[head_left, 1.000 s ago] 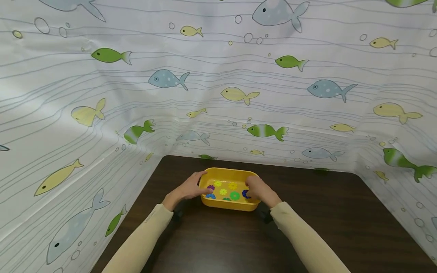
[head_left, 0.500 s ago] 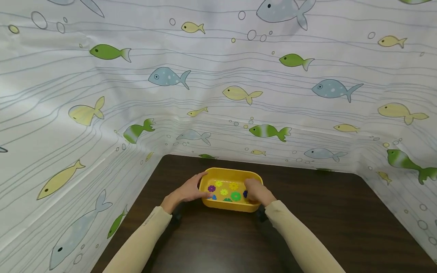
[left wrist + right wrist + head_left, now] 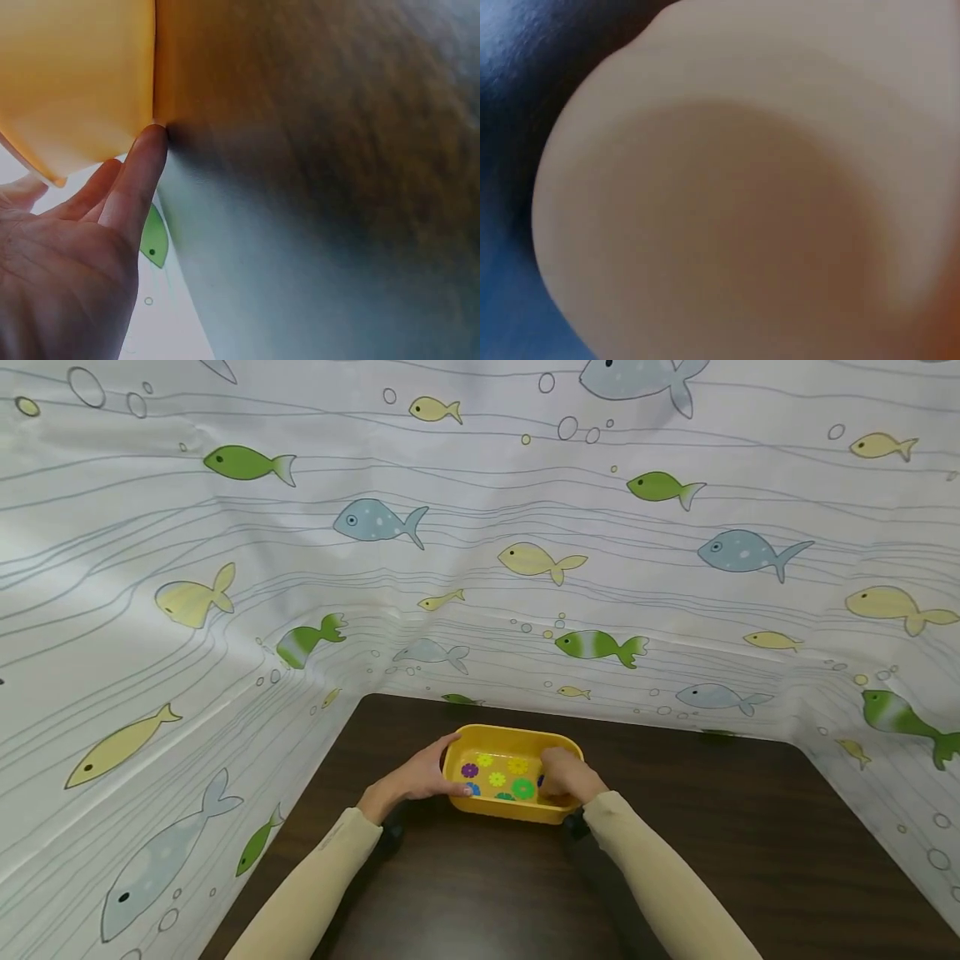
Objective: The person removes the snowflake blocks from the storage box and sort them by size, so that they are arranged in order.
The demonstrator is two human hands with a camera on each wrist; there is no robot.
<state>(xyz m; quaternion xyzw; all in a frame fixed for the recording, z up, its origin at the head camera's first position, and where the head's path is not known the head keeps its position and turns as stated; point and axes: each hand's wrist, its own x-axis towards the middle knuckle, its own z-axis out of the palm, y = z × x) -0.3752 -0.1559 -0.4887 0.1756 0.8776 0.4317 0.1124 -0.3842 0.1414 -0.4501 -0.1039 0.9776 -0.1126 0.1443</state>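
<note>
A yellow plastic tray [image 3: 517,812] with raised walls sits on the dark table. My left hand [image 3: 425,774] grips its left end, with the thumb over the near rim and the other fingers along the outside wall. In the left wrist view, fingertips of the left hand [image 3: 67,259] touch the tray's outside [image 3: 75,75]. My right hand [image 3: 566,774] reaches down into the right end, over a dark blue flower-shaped piece [image 3: 541,781] that it mostly covers. Its fingertips are hidden. A cream sleeve [image 3: 667,225] fills the right wrist view.
Several flower-shaped pieces lie in the tray, among them a purple one [image 3: 469,770], a green one [image 3: 522,789], a yellow one [image 3: 517,766] and a blue one [image 3: 472,790]. A white fish-patterned sheet [image 3: 465,477] rises behind and beside the dark wooden table [image 3: 480,885].
My right hand has sunk slightly deeper into the tray, covering more of the dark blue piece. The left hand keeps its grip. The head view has shifted a little.
</note>
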